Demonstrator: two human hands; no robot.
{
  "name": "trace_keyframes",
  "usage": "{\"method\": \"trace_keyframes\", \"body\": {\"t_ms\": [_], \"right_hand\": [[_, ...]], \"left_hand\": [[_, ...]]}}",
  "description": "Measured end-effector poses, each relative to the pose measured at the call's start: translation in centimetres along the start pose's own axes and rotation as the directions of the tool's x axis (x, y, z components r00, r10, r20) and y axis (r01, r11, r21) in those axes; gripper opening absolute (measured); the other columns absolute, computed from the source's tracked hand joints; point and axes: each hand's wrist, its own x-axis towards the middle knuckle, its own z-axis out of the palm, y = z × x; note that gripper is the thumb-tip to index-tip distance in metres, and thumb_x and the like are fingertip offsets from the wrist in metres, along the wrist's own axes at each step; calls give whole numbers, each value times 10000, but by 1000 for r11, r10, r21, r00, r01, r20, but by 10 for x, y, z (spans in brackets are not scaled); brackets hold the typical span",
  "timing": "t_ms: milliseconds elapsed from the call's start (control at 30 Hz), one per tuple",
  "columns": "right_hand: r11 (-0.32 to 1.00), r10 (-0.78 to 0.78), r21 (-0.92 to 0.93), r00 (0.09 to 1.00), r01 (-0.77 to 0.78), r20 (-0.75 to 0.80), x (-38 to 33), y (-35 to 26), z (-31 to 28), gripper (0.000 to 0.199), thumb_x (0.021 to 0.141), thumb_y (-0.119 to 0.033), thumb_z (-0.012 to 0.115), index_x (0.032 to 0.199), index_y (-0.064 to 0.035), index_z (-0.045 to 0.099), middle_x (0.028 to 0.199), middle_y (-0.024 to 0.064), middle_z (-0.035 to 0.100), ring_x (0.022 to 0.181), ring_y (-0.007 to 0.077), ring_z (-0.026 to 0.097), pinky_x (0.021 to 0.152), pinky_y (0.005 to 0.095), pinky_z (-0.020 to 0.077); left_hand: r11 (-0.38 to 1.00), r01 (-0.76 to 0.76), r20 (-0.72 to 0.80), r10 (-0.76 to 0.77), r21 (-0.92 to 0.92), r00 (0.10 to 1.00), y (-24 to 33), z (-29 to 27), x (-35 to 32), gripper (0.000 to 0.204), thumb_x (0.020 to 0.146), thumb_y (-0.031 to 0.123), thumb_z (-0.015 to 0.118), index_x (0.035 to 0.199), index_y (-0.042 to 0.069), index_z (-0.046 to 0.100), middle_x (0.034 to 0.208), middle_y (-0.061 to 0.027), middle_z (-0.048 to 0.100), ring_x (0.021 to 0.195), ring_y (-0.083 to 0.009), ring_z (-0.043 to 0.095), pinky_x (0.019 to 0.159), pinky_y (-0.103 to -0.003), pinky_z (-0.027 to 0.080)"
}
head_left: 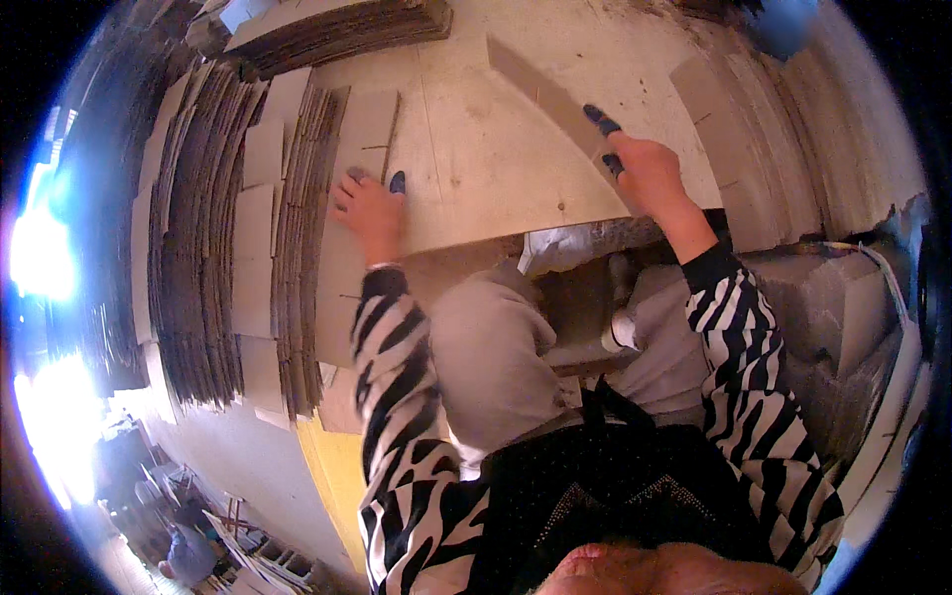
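My left hand rests on a flat piece of brown cardboard at the table's left side. Its fingers are apart, slightly blurred, and the thumb wears a dark cover. My right hand grips the near end of a long, narrow cardboard strip, with index finger and thumb on either side of it. Dark covers sit on those two fingertips as well. The strip slants from the far middle of the table toward my right hand, and the palm hides part of its near end.
Tall rows of stacked cardboard pieces stand at my left. Another cardboard pile lies at the far left, and more cardboard is at the right. The pale wooden tabletop ends just before my knees. Bright light comes from the far left.
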Motion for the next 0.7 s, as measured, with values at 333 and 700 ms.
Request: {"method": "trace_keyframes", "body": {"t_ms": [333,700], "right_hand": [[958,-217,141,954,249,-207,-3,-14,12,228,761,-80,593,988,-95,590,862,114,668,823,341,652,653,472,505],[875,-349,249,897,415,-270,-2,-64,28,291,751,-51,583,1029,-135,606,816,84,627,761,309,631,603,437,493]], "left_hand": [[966,-245,88,252,-84,964,10,-13,-4,132,751,142,596,827,42,638,844,-125,649,820,-315,633,684,-416,483],[144,618,633,219,-773,742,69,-31,-50,230,878,96,540,1014,-45,661,875,-39,656,766,-100,576,675,-229,443]]}}
